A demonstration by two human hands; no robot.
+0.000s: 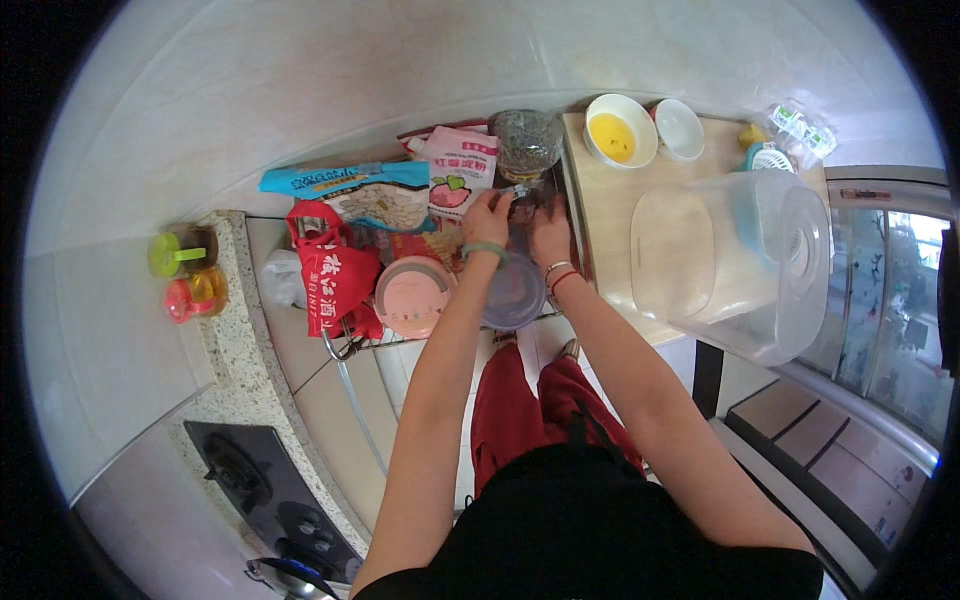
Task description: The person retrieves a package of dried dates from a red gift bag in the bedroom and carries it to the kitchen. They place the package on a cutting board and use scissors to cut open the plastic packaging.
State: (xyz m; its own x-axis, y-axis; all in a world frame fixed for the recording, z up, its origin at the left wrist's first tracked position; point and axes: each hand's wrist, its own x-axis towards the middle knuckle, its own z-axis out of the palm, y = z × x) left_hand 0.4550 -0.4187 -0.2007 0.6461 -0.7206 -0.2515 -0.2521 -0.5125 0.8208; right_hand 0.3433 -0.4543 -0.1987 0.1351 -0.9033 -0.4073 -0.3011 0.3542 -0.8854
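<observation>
My left hand (485, 220), with a green bangle at its wrist, has its fingers closed at the edge of a dark, see-through plastic package (524, 205). On the package's other side is my right hand (549, 236), fingers curled against it; what the package holds is too dark to make out. Just behind stands a large clear jar (528, 143) of dark dried stuff. Below my hands sits a round container with a translucent lid (515, 292). A pink round-lidded container (414, 297) lies left of it, and a pink-and-white pouch (460, 165) leans near my left hand.
Left are a blue food bag (350, 190) and a red cloth bag (338, 270). The wooden surface at right bears a bowl of yellow liquid (612, 137), a white bowl (679, 130) and a large clear bin (740, 265). A stove (275, 495) is at lower left.
</observation>
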